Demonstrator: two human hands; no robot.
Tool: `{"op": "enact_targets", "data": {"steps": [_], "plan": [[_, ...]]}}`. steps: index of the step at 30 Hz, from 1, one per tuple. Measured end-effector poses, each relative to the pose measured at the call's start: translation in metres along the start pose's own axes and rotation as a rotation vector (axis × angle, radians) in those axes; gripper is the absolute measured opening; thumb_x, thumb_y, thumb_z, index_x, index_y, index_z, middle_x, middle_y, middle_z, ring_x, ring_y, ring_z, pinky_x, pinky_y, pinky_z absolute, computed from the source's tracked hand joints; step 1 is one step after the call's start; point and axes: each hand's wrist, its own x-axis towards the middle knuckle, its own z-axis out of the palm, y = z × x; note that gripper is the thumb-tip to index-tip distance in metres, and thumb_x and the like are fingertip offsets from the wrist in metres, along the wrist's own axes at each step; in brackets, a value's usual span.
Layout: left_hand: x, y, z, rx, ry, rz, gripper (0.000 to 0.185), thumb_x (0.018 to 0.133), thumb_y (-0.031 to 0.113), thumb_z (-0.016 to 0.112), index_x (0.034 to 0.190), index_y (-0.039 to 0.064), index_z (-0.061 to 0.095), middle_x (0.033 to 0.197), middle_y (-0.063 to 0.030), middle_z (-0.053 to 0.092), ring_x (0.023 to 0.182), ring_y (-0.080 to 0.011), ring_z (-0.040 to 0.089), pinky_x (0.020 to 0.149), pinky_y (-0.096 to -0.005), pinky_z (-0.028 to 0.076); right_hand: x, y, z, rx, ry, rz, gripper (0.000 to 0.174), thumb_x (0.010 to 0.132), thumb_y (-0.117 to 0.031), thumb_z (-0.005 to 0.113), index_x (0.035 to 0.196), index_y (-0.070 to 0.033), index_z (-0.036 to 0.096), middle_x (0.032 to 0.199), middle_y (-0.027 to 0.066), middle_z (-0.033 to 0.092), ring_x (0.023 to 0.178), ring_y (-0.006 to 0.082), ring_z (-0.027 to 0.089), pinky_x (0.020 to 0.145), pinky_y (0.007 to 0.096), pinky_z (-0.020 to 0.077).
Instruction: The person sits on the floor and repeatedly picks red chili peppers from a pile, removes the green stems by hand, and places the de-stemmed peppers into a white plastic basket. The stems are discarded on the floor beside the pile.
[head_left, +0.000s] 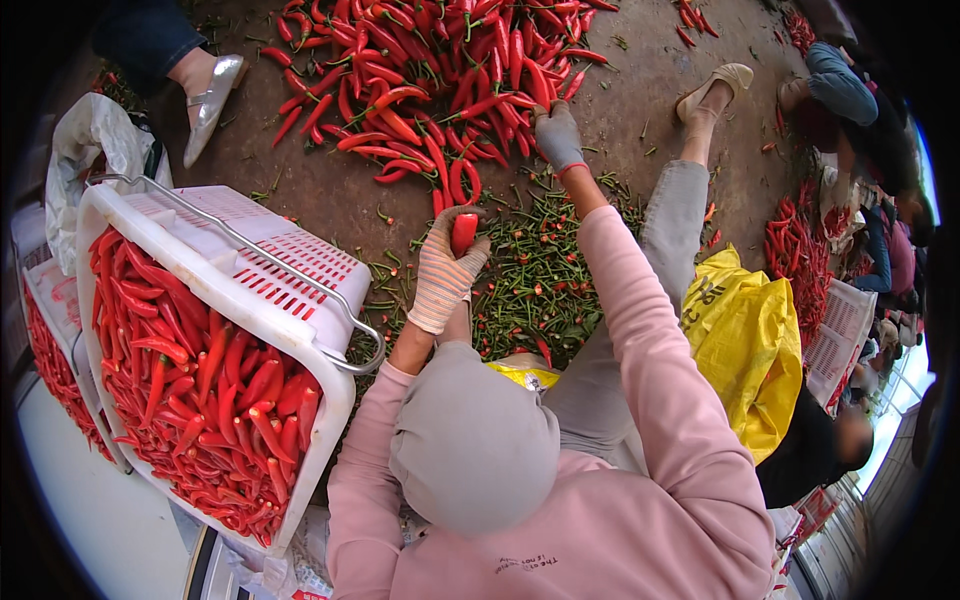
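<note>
My left hand (450, 270), in a striped knit glove, is closed around a red chili pepper (464, 234) whose cut end points up. Farther forward and to the right, my right hand (558, 139), in a grey-coated glove, touches the edge of a heap of red chili peppers (442, 82) with their green stems on. Its fingers are bent against one of the peppers; whether it grips that pepper cannot be told. Between my legs lies a pile of green chili stems (536, 277). Left of my left arm stands a white plastic crate (315, 341) full of destemmed red peppers (217, 375).
The crate's metal handle (281, 262) sticks out towards my left arm. A yellow woven sack (750, 337) lies by my right leg. Another person's shoe (212, 105) is at the upper left. Several people work at the right, near another pepper heap (799, 255).
</note>
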Motion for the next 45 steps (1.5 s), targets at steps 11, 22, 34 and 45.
{"op": "enact_targets", "data": {"steps": [11, 22, 34, 45], "plan": [[-0.003, -0.011, 0.018, 0.656, -0.291, 0.035, 0.061, 0.075, 0.022, 0.075, 0.13, 0.009, 0.052, 0.096, -0.0158, 0.068, 0.079, -0.0279, 0.066, 0.073, -0.0402, 0.051, -0.187, -0.012, -0.114, 0.724, -0.857, 0.12, 0.027, 0.098, -0.023, 0.052, 0.113, -0.002, 0.059, 0.079, -0.0007, 0.055, 0.067, 0.0058, 0.049, 0.063, 0.0227, 0.0443], [-0.032, -0.077, -0.034, -1.07, 0.237, -0.716, 0.03, 0.08, 0.007, 0.072, 0.109, 0.004, 0.063, 0.087, -0.006, 0.063, 0.08, -0.0203, 0.062, 0.073, -0.0356, 0.053, -0.018, -0.045, 0.027, -0.573, -0.174, -1.21, 0.025, 0.082, -0.013, 0.06, 0.106, -0.016, 0.064, 0.088, 0.013, 0.055, 0.077, 0.0304, 0.062, 0.062, 0.0402, 0.0504], [0.02, -0.044, 0.013, -0.497, 0.067, -0.354, 0.044, 0.076, 0.009, 0.079, 0.114, 0.005, 0.059, 0.099, -0.0038, 0.066, 0.083, -0.0136, 0.062, 0.075, -0.0284, 0.053, -0.13, -0.037, -0.028, 0.306, -0.478, -0.523, 0.022, 0.095, -0.028, 0.054, 0.099, -0.006, 0.054, 0.063, 0.0045, 0.05, 0.057, 0.0209, 0.058, 0.047, 0.0319, 0.0427], [-0.045, 0.144, -0.007, -0.275, 0.082, 0.208, 0.036, 0.077, 0.004, 0.076, 0.108, 0.006, 0.06, 0.094, 0.0004, 0.063, 0.085, -0.007, 0.056, 0.078, -0.0225, 0.049, -0.15, 0.056, -0.105, -0.712, -0.521, -0.551, 0.037, 0.083, -0.02, 0.063, 0.119, -0.016, 0.058, 0.115, 0.0162, 0.059, 0.098, 0.0351, 0.062, 0.08, 0.0431, 0.0502]]}}
